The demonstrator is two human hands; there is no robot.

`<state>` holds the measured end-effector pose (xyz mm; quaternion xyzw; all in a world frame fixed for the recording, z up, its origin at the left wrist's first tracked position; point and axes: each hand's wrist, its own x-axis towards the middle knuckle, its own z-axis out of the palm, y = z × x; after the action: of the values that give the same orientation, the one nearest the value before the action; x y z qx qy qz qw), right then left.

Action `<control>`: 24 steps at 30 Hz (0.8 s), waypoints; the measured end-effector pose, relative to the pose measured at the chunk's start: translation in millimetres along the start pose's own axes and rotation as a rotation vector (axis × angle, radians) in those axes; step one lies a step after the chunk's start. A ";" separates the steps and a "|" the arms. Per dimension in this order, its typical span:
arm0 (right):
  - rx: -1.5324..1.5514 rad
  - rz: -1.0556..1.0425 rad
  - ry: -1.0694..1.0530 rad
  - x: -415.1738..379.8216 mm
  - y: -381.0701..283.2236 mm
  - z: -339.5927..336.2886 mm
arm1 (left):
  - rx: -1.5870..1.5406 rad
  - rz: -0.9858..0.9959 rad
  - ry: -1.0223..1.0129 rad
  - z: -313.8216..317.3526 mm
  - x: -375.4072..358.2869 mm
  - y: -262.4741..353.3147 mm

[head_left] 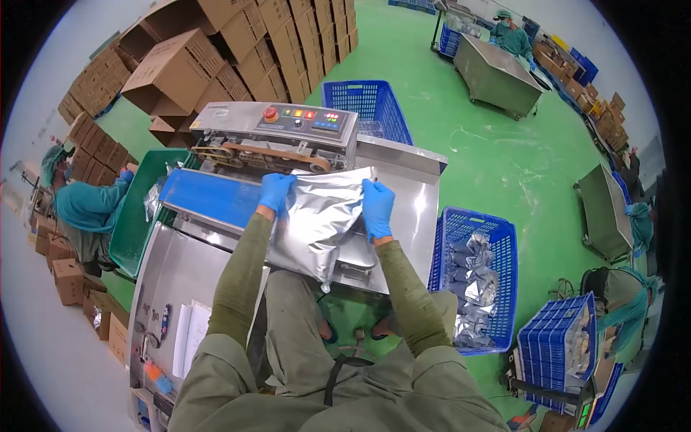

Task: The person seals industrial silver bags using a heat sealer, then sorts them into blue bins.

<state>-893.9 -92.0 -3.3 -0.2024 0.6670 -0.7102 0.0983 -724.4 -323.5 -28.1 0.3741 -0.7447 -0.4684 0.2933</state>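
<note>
A large silver foil pouch [317, 227] hangs between my two gloved hands in front of a band sealing machine [237, 119]. My left hand [275, 191], in a blue glove, pinches the pouch's upper left corner, close to the right end of the blue conveyor belt [212, 193]. At the upper right corner, my right hand [378, 209] grips the pouch's edge over the steel tabletop [414, 183]. The top edge runs nearly straight between the hands, just below the machine's brown sealing band [281, 155]. The pouch's body bulges and droops towards my lap.
At my right stands a blue crate [509, 288] with several foil pouches; another blue crate [403, 119] is behind the machine. A green bin [137, 216] and a co-worker [90, 205] are at left. Papers [191, 331] and scissors [150, 338] lie on the steel side table [162, 281].
</note>
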 end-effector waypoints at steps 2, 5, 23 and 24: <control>0.008 -0.015 0.001 -1.5 9.0 13.8 | -0.023 -0.028 0.004 -16.4 0.1 4.4; 0.058 0.006 0.029 -19.3 0.3 13.9 | -0.056 -0.091 -0.079 -24.5 -1.9 7.0; 0.057 0.007 0.210 -37.9 -56.5 -83.8 | -0.317 -0.132 -0.089 62.0 -74.7 69.3; 0.046 -0.004 0.184 -34.8 -51.1 -83.4 | -0.294 -0.119 -0.048 64.0 -71.8 62.0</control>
<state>-890.9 2.6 39.4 -0.1353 0.6565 -0.7411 0.0394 -752.9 -215.8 -2.4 0.3590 -0.6516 -0.5978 0.2987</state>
